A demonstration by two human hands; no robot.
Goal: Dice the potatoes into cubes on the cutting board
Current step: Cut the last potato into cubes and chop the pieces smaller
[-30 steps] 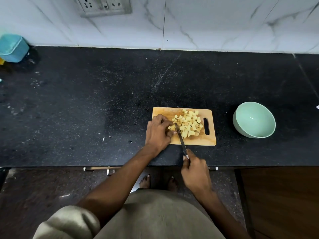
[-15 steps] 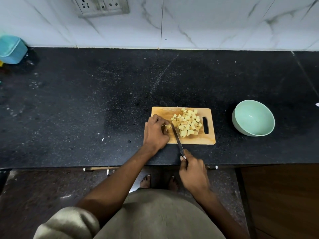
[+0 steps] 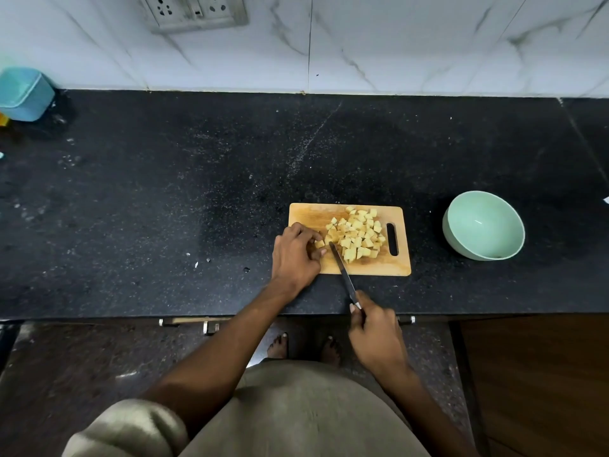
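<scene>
A small wooden cutting board lies on the black counter, its handle slot to the right. A heap of yellow potato cubes covers its middle and right. My left hand rests on the board's left edge, fingertips pinching a small potato piece. My right hand grips the handle of a knife in front of the counter edge. The blade slants up onto the board, its tip just right of the pinched piece.
A pale green bowl stands on the counter right of the board. A blue container sits at the far left against the marble wall. A socket plate is on the wall. Small scraps lie left of the board.
The knife shifted slightly left along the board, toward the piece under my left fingers. Both hands stayed in nearly the same place; the view moved a little.
</scene>
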